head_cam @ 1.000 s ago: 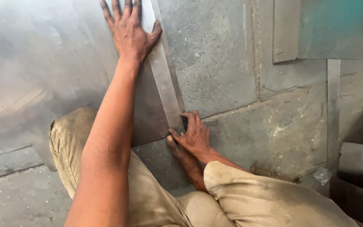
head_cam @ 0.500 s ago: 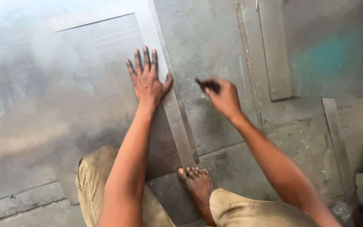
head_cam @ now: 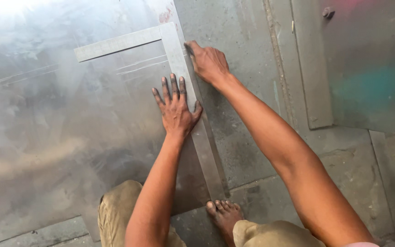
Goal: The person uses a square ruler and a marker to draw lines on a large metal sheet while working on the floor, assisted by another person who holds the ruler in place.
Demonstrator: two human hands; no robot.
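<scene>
Steel square pinned for marking on sheet metal.
My left hand (head_cam: 176, 110), fingers spread, presses the steel square (head_cam: 179, 68) flat on the metal sheet (head_cam: 46, 137); my right hand (head_cam: 208, 61) seemingly pinches a scriber against the blade's edge, fingers closed.

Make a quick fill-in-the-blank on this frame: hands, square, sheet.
1. The left hand lies ____ on the metal sheet, fingers spread.
2. The right hand is at the long blade of the L-shaped steel ____.
3. A bare ____ rests at the near end of the blade, between the person's knees.

Missing words: flat; square; foot
</scene>
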